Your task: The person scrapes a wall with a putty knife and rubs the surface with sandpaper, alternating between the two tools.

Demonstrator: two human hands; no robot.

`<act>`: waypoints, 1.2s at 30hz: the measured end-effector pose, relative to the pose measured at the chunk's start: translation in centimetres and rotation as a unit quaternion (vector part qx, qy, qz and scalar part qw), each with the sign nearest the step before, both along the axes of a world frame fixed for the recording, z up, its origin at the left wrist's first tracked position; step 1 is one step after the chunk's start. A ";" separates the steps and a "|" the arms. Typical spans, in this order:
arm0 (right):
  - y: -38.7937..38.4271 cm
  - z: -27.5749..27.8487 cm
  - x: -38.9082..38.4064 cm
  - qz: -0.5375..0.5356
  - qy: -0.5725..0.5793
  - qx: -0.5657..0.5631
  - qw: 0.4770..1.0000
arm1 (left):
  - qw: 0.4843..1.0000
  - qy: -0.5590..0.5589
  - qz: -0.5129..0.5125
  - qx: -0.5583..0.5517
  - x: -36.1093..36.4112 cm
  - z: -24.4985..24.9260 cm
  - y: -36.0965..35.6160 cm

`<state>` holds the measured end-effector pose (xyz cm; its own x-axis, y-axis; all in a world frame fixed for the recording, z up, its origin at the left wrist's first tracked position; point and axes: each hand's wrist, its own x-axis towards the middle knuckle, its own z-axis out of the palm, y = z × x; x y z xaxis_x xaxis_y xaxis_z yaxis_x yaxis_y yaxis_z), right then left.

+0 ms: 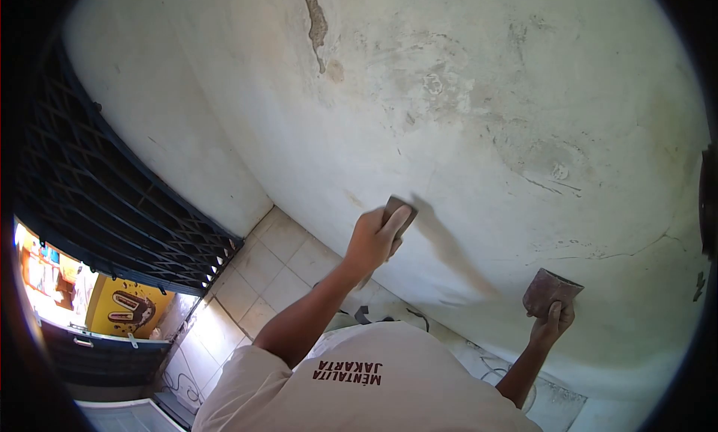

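My left hand (371,241) is closed round a scraper (402,212) with a dark, flat, squarish blade. Its thumb presses along the blade's face, right by the pale wall (464,185). A short, light end pokes out below the fist. Farther right, my right hand (553,321) grips a wider brown scraper (550,291) by its lower edge, thumb on the front. That one has a rough, stained face and an uneven lower left corner. Both arms reach out in front of my white shirt (351,394), and a shadow falls on the wall beside the left hand.
Grey patches (486,95), cracks and a deep gouge (315,28) mark the wall. At left stands a dark folding metal gate (112,178), with a yellow sign (127,308) beyond it. Pale floor tiles (277,260) run along the wall's foot, and cables (183,380) lie there.
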<state>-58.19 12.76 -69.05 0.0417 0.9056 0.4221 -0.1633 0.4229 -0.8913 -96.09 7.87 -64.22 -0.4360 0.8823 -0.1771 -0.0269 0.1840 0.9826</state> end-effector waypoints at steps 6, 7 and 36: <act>0.3 -1.3 1.1 -0.008 0.006 0.000 1.000 | 0.996 0.010 -0.047 0.076 1.0 0.4 2.2; 0.3 -0.5 0.4 -0.013 0.007 -0.003 1.000 | 0.996 -0.008 -0.057 0.062 1.1 1.3 2.4; -0.4 0.0 -0.1 -0.002 0.003 0.012 1.000 | 0.999 0.018 -0.023 0.046 1.6 2.2 -0.3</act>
